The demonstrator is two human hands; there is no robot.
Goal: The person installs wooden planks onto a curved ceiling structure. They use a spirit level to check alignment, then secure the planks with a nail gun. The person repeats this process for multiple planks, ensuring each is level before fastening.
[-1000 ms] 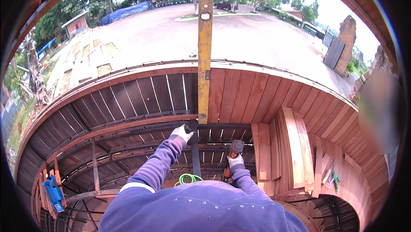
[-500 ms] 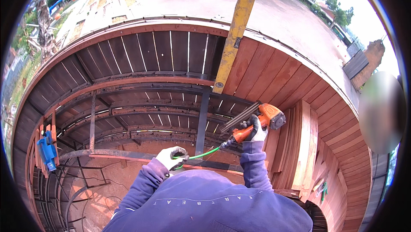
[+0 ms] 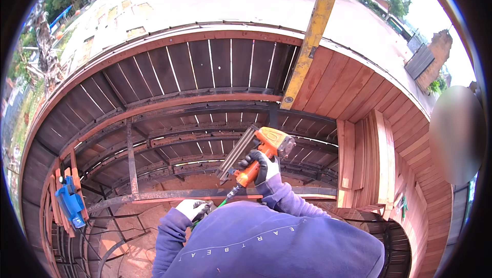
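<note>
An orange nail gun (image 3: 275, 138) with a long grey magazine is raised over the dark slatted frame. My gloved right hand (image 3: 262, 166) is wrapped round its handle. From the handle's lower end a green air hose (image 3: 222, 203) runs down toward my left side. My gloved left hand (image 3: 192, 209) is closed round that hose, low and left of the nail gun. The front of my purple sweatshirt hides part of the hose. Beyond the nail gun, a yellow spirit level (image 3: 313, 37) lies along the edge of the reddish boards (image 3: 335, 80).
A stack of wooden planks (image 3: 374, 155) stands at my right. Metal crossbars (image 3: 131, 160) span the curved dark frame. At the left a blue power tool (image 3: 70, 202) rests on wood strips. A paved yard (image 3: 195, 1) lies beyond the curved rim.
My right hand has carried the nail gun left, away from the plank stack. My left hand has dropped lower and left, still on the hose. The whole view has shifted a little.
</note>
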